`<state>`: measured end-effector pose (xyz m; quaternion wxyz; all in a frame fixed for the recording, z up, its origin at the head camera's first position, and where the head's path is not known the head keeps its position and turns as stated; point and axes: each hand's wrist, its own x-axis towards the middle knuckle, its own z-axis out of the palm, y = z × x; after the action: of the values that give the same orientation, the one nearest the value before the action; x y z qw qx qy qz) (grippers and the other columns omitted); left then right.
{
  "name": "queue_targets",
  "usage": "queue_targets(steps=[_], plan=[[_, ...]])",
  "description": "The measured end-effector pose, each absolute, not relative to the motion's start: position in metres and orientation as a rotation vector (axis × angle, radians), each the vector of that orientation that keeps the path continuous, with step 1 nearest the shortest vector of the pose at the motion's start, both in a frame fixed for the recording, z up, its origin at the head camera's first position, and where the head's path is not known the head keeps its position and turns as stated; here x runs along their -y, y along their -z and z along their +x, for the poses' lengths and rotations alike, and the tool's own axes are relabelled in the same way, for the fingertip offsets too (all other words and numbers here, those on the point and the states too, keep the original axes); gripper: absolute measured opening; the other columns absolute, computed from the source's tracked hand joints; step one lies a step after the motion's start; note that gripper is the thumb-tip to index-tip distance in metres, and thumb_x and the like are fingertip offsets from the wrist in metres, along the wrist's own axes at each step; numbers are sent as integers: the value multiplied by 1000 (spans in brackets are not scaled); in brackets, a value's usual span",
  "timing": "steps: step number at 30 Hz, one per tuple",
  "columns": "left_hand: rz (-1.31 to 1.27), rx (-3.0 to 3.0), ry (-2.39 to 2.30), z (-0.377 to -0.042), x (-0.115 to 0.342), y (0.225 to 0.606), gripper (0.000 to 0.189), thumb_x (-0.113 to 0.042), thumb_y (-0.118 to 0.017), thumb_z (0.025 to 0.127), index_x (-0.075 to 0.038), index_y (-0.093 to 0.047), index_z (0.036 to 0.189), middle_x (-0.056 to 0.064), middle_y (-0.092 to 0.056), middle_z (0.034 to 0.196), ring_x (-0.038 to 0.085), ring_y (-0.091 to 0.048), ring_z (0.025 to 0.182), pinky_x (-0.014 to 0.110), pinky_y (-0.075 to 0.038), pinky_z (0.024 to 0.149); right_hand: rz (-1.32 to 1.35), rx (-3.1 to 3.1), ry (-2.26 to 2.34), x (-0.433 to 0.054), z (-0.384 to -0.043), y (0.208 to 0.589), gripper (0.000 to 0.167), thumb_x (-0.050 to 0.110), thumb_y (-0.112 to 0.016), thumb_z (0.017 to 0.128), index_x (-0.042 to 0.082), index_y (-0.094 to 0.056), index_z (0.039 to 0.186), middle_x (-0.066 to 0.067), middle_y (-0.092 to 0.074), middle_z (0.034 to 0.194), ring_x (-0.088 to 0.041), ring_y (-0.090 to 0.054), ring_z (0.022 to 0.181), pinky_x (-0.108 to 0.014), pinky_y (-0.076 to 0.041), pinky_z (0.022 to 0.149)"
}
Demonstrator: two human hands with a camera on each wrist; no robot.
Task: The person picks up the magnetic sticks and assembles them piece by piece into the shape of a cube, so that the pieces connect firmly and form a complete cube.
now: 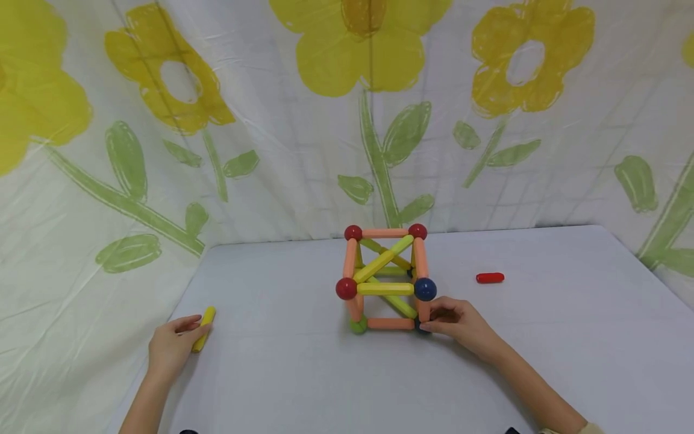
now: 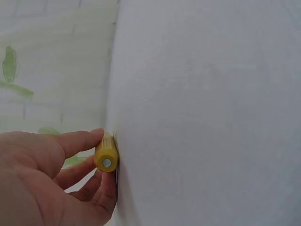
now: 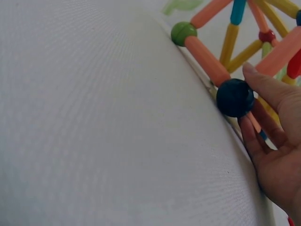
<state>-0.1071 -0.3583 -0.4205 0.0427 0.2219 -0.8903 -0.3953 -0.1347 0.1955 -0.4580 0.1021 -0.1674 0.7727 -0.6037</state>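
At the left of the table my left hand (image 1: 170, 346) pinches a yellow magnetic stick (image 1: 200, 343) between thumb and fingers. A round metal disc shows on the end of that stick (image 2: 109, 153) in the left wrist view. My right hand (image 1: 459, 325) grips a dark blue ball (image 3: 233, 98) at the near lower right corner of a cube frame. Salmon and yellow sticks (image 1: 386, 289) join red, blue and green balls to form the frame, which stands upright on the table. Yellow sticks run diagonally across some of its faces.
A short red stick (image 1: 490, 278) lies on the table to the right of the frame. White cloth covers the tabletop (image 1: 271, 386). Behind and to the left hangs a curtain (image 1: 293, 157) printed with yellow flowers, close to the table's edge.
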Motion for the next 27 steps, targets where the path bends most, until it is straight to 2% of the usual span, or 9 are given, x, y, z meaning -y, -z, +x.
queue_targets(steps=[3,7,10,14,20,27], plan=[[670,2746,1209,-109,359,419,49,-16,-76,96,12,-64,134,16,-75,106,1,-56,80,17,-52,62,-491,-2276,1782,-195,-135,458,31,9,-80,94,-6,-70,120,0,-73,105,-11,-69,91,-21,-59,83],[648,2773,1193,-110,357,416,47,-16,-72,98,11,-63,136,26,-73,117,16,-61,95,18,-51,63,-480,-2278,1776,-195,-135,459,32,9,-80,94,-5,-71,121,-3,-72,106,-11,-68,92,-21,-59,83],[596,2770,1176,-111,350,411,45,-15,-71,99,10,-64,135,27,-72,120,10,-62,90,19,-51,62,-479,-2277,1775,-196,-136,460,32,9,-80,93,-5,-71,121,-5,-72,107,-11,-68,91,-22,-59,83],[502,2714,1216,-114,328,394,42,-13,-74,99,9,-67,134,24,-74,119,-8,-56,73,19,-52,61,-493,-2279,1772,-196,-135,458,32,8,-79,94,-6,-70,121,-8,-72,107,-11,-68,91,-21,-59,83],[332,2643,1370,-121,278,356,40,-13,-73,101,4,-67,137,20,-71,127,-8,-60,81,18,-54,69,-491,-2245,1797,-195,-134,455,32,6,-78,95,-7,-70,123,-12,-70,109,-11,-67,92,-21,-59,84],[93,2554,1558,-127,222,317,38,-15,-73,101,-2,-69,137,13,-73,126,0,-65,92,20,-53,75,-485,-2252,1790,-196,-135,457,32,8,-79,94,-6,-70,121,-7,-72,107,-11,-67,92,-22,-59,83]])
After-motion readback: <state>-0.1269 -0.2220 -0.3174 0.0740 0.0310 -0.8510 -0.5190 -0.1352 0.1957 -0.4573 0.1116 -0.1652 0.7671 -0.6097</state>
